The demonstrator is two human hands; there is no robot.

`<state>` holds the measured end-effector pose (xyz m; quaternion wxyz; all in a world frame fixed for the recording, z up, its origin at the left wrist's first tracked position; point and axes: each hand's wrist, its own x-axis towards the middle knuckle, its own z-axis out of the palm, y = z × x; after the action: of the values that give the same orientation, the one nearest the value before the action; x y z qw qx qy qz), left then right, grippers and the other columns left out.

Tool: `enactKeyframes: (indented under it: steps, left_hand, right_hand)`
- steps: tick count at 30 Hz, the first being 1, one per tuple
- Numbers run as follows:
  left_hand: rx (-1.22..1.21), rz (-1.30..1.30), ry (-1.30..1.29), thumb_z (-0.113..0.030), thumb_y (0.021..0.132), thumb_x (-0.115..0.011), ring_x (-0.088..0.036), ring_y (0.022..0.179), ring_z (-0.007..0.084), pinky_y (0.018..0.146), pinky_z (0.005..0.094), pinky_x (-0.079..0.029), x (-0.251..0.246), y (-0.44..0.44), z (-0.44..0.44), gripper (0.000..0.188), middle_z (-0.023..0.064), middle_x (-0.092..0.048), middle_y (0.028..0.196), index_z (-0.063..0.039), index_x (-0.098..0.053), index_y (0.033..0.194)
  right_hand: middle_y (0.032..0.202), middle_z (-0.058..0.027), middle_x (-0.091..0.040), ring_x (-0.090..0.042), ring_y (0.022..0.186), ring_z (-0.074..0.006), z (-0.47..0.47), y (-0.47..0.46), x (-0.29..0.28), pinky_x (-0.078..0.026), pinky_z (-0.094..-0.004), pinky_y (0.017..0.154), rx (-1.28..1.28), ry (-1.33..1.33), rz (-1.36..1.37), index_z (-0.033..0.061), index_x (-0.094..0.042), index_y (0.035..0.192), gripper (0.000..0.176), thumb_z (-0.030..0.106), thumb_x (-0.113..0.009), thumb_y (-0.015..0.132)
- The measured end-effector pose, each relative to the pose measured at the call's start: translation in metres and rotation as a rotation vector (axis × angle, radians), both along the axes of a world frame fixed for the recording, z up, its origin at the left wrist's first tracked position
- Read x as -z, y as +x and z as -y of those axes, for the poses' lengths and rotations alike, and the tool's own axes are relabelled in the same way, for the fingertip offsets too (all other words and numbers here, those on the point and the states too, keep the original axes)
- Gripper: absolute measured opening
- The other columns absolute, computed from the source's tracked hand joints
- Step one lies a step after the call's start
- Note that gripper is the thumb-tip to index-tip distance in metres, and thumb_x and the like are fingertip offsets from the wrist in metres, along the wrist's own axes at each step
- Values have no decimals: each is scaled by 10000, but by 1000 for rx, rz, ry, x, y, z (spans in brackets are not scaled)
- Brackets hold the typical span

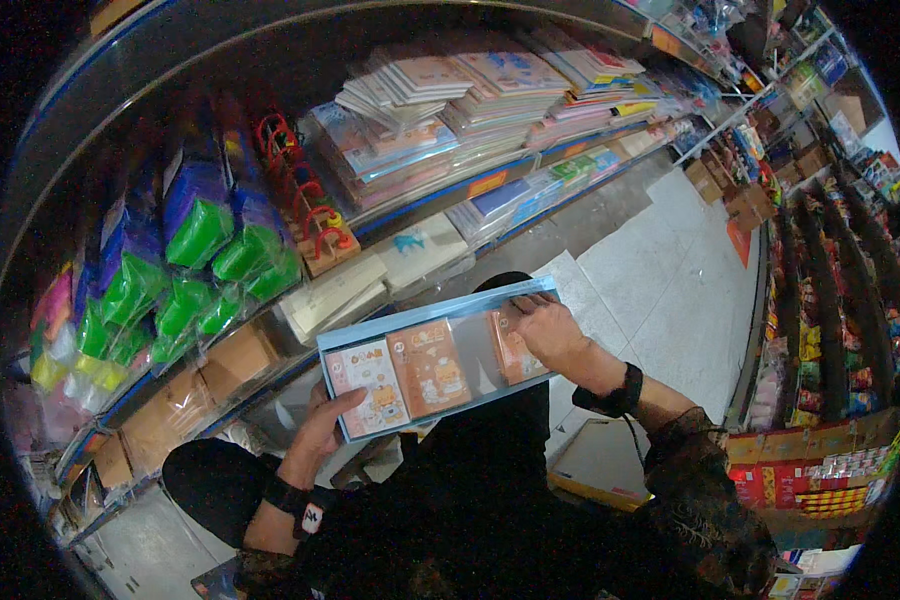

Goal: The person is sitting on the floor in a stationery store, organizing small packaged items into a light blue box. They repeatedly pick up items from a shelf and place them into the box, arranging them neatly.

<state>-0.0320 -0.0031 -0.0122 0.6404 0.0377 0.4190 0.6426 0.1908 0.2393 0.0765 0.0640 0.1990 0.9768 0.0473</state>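
A shallow light-blue box [435, 311] lies tilted across my lap. My left hand [322, 424] grips its left end, the thumb resting on a small pale notebook [367, 390] with a cartoon cover. Beside that sits an orange-brown notebook [429, 367] with cartoon animals. Bare box bottom shows between it and another orange-brown notebook [504, 349] at the right end. My right hand [551, 334] is curled over this last notebook, its fingertips at the far rim of the box and partly hidden. The hand covers much of that notebook.
A shelf ahead holds stacked books [506, 82], a bead maze toy [319, 225] and wrapped green-and-purple packages [199, 232]. Cream-coloured pads [334, 296] and cardboard boxes [240, 360] fill the lower shelf. A flat carton [600, 461] lies on the tiled floor [645, 270]. Packaged goods [810, 330] line shelves at right.
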Motion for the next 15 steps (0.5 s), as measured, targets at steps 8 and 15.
enactKeyframes:
  steps: [8, 15]
  left_hand:
    - [12, 13, -61, -38, 743, -618, -571, 956, 262, 783, 388, -505, 2, -1, 1, 475, 168, -538, 1097, 34, -405, 1162]
    - [19, -36, -49, -28, 753, -613, -573, 951, 259, 787, 382, -502, -4, 0, 1, 466, 153, -539, 1103, 21, -415, 1172]
  right_hand:
    - [1050, -198, -468, -472, 983, -359, 34, 4, 2, -390, -439, 855, -156, 350, -220, 11, -572, 926, 275, 91, -556, 663]
    - [947, -162, -488, -500, 856, -330, 28, -4, 18, -438, -437, 729, 12, 74, -72, 50, -571, 939, 362, 258, -629, 649]
